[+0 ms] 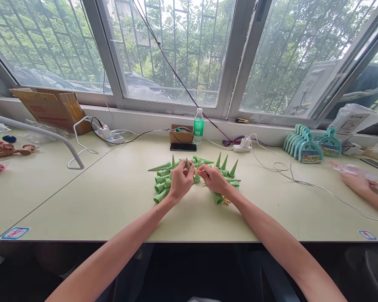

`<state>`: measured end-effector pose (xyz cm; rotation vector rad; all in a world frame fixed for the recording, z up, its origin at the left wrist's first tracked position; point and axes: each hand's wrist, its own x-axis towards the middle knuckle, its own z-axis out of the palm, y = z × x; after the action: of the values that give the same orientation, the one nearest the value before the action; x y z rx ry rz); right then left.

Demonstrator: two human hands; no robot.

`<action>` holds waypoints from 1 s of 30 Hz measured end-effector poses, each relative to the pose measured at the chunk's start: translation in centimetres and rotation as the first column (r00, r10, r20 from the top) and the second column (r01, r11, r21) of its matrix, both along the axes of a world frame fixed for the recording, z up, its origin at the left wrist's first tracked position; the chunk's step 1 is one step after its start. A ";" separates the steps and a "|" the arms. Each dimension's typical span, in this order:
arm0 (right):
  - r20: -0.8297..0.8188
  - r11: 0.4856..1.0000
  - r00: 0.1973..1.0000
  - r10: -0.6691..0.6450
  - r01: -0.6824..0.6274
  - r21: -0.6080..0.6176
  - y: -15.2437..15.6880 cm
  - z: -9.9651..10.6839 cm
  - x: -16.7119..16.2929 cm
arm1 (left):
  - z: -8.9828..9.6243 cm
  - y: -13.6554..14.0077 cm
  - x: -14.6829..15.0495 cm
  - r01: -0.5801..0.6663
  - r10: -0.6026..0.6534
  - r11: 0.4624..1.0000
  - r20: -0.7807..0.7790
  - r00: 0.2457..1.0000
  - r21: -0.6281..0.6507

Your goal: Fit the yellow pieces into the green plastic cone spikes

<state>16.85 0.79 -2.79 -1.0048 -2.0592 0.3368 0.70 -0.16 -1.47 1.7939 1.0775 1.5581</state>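
Behind the green spikes (161, 196), a box (182, 137) holds cord (184, 129)

Left grip (182, 180) holds green cone (187, 164); right grip (214, 178) just beside.

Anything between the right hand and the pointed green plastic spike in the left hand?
Only a small yellowish piece, shape and material unclear, which the right hand seems to pinch. Nothing else visible blocks the short gap to the pointed green plastic spike in the left hand.
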 end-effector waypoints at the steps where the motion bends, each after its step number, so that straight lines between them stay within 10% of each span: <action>1: 0.003 1.000 1.000 0.002 -0.002 0.006 0.0 0.0 0.0 | 0.0 0.0 0.0 0.003 -0.003 1.000 0.002 1.000 -0.001; 30: 0.033 0.999 0.999 -0.037 0.035 0.038 0.0 0.0 -0.1 | 0.0 0.1 0.0 0.012 -0.009 0.999 0.060 0.998 -0.046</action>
<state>16.76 0.74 -2.75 -1.0302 -2.0677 0.2636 0.70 -0.02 -1.51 1.7090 1.0656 1.5582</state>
